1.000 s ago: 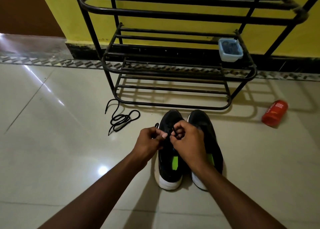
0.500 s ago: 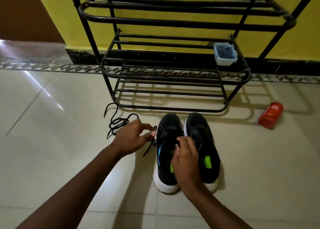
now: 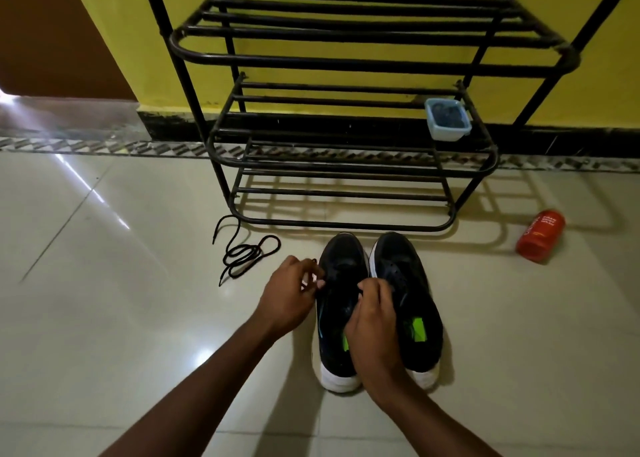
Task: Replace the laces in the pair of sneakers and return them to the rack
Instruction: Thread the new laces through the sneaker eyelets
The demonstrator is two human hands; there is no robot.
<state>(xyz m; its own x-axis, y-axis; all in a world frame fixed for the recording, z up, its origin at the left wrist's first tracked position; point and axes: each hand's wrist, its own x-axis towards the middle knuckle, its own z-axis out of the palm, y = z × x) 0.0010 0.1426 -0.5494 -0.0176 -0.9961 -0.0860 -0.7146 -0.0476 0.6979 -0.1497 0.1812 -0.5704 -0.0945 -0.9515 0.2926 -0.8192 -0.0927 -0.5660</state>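
Bare forearms enter from bottom edge, converging forward. Left forearm (image 3: 194, 387) angles up and right; left grip (image 3: 289, 295) knuckles up, fingers curled, thumb and fingertips pinching end of thin black lace (image 3: 313, 261). Right forearm (image 3: 433, 425) angles up and left, wrist bent down; right grip (image 3: 374, 321) back toward camera, fingers curled down onto lacing area of black white-soled sneaker (image 3: 341, 266). Fingertips hidden, hold unclear. Grips near, not touching.
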